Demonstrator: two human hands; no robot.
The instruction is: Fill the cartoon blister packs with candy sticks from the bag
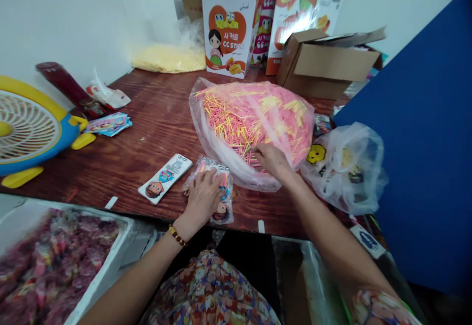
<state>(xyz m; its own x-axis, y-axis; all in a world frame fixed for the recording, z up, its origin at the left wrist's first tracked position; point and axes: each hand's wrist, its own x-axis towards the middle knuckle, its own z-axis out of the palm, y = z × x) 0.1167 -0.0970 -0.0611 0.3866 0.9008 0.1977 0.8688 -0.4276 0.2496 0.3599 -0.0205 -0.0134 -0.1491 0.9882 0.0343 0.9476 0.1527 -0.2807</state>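
My left hand (202, 194) lies palm down across a clear plastic packet (225, 212) with a printed cartoon child and pink sticks showing inside. Its fingers rest spread over the packet, hiding part of it. My right hand (273, 160) reaches into the near side of a large clear bag (206, 135) full of thin pink and yellow sticks (232, 123). The fingers there are drawn together on a few sticks at the bag's open edge. Left of the packet lies a stack of printed cards (165, 178) with the same cartoon child.
A yellow and blue fan (33, 123) stands at the left, near colourful packets (110, 123). Behind are printed cartons (230, 20) and an open cardboard box (328, 62). A knotted plastic bag (346, 167) sits right. A white bin (125, 231) holds wrapped pieces below the table edge.
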